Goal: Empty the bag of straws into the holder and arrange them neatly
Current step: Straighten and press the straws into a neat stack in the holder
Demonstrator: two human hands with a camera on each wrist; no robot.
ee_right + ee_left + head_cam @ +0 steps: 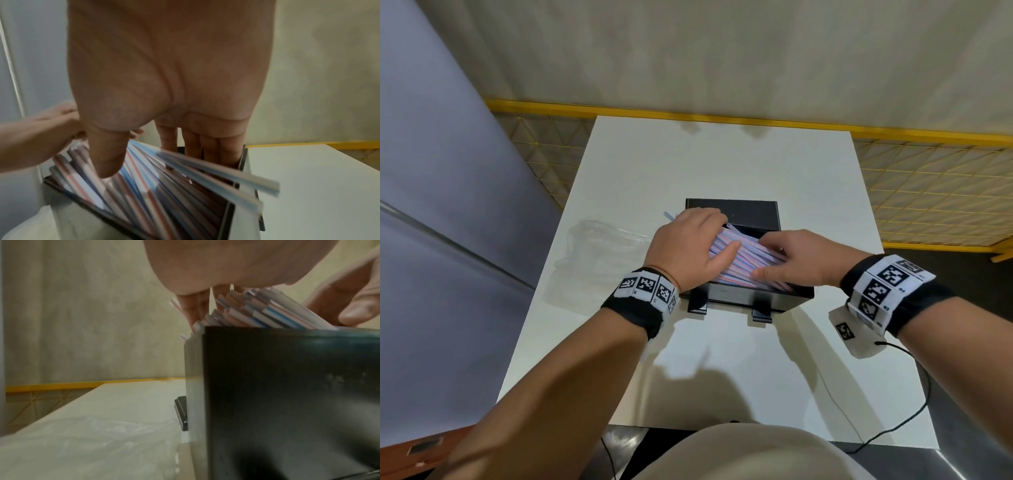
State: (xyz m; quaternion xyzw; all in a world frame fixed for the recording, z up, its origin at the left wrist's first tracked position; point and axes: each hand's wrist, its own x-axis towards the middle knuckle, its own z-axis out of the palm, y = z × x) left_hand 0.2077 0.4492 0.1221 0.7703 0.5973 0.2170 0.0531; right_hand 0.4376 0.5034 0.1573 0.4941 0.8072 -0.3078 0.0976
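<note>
Both hands, left hand point(690, 246) and right hand point(796, 260), pressed relaxed fingers onto striped straws point(736, 257) piled beneath them in the black holder point(756, 212).

Bare forearms, no sleeves. Left hand point(690, 245) and right hand point(810, 258) are bare, with no gloves or rings visible. Each wrist carries a black fabric band: the left wristband point(643, 301) is faced with a row of white squares printed with black-and-white coded markers; a thin cord bracelet lies just beyond it. The right wristband point(890, 294) bears similar marker squares, with a white marker-tagged block point(851, 334) hanging beneath. A thin black cable point(914, 407) runs from that block. Pale beige clothing point(739, 452) shows at the near edge.
</note>
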